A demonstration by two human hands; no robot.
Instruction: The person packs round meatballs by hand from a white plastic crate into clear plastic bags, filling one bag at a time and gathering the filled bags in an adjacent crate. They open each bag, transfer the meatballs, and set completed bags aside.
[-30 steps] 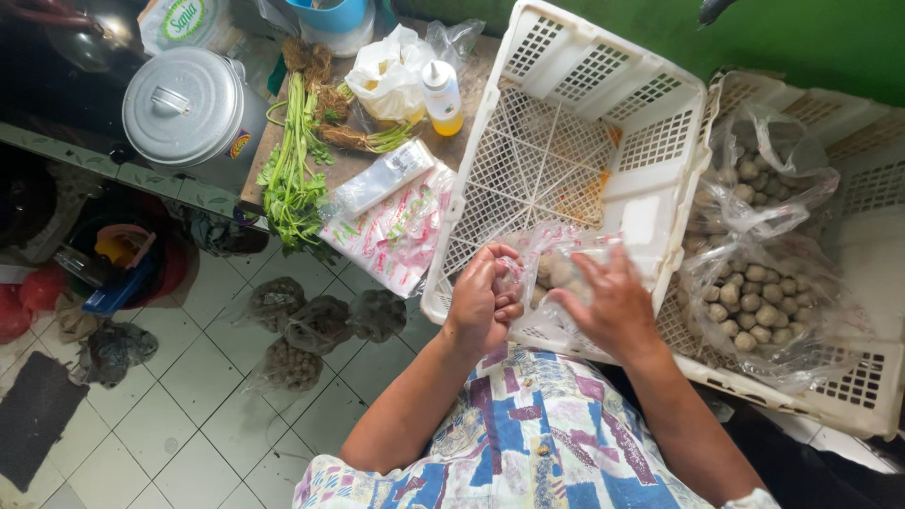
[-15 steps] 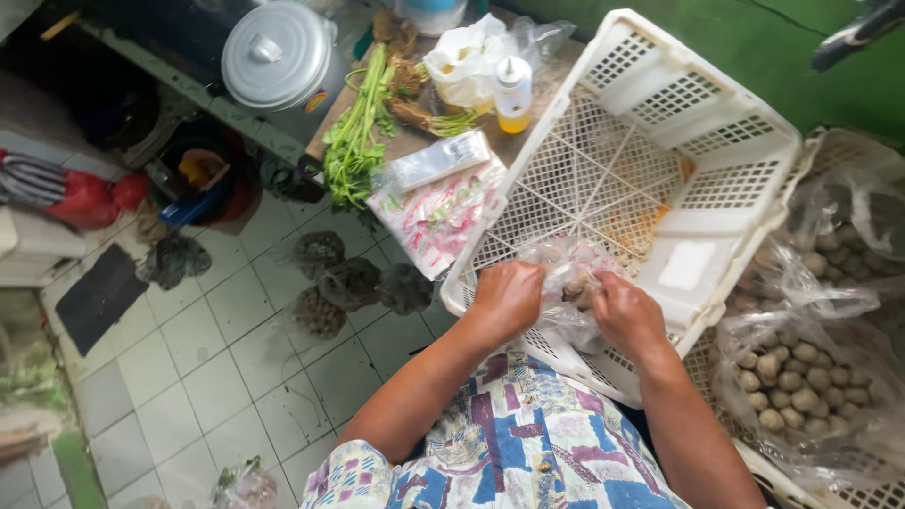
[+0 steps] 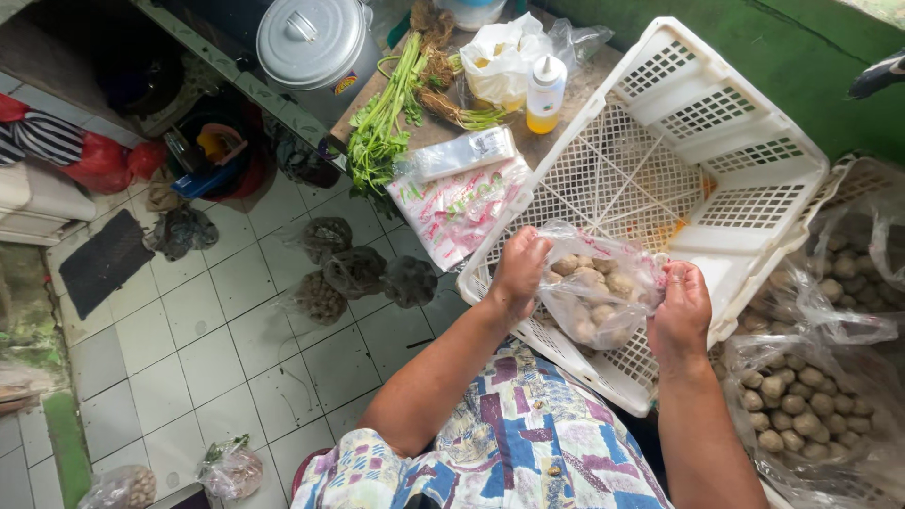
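The person's left hand [image 3: 518,273] and right hand [image 3: 681,311] each pinch one side of the mouth of a small clear plastic bag of pale round balls [image 3: 594,297], both hands clenched on the film so that the bag hangs stretched between them. The bag sits in the near part of the scene, just above the near edge of a tilted white plastic lattice crate [image 3: 679,141], whose bare floor shows behind it. To the right, a large clear sack of the same pale balls [image 3: 801,396] lies open, touching the crate's side. On the far left a wooden tabletop [image 3: 443,132] carries a bundle of green leafy stalks [image 3: 382,127], a small squeeze bottle of yellow liquid [image 3: 544,94], a flat printed packet [image 3: 457,203] and a lidded metal pot [image 3: 311,42]. Below the table, three dark mesh bags of round items [image 3: 353,273] rest on the white tiled floor [image 3: 189,349]. The film looks thin and well loaded, so a hard tug at the mouth could tear it. A slip of either grip would likely let the balls spill into the crate, where some might pass through the lattice holes to the floor.
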